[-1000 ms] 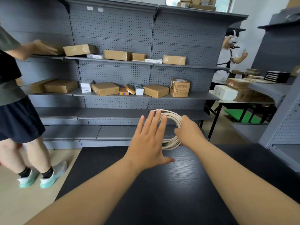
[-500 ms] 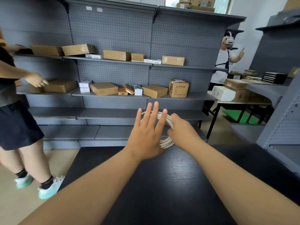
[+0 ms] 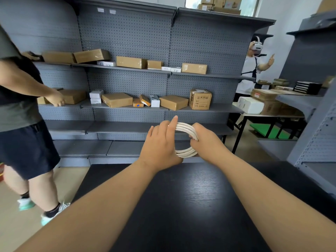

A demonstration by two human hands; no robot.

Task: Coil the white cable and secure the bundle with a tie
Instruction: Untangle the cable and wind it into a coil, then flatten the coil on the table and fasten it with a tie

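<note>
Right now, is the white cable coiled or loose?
Coiled: the white round cable forms stacked loops gripped between left hand and right hand. Whether anything binds it: cannot tell.

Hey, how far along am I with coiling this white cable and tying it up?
Coiling looks done: the white cable sits in neat loops above the black table. In hand: your left hand and right hand grip the bundle on either side. Left: the tie, none shows on it yet.

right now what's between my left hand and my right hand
Only the coiled white cable: the left hand holds its left side and the right hand grips its right side, as the head view shows.
</note>
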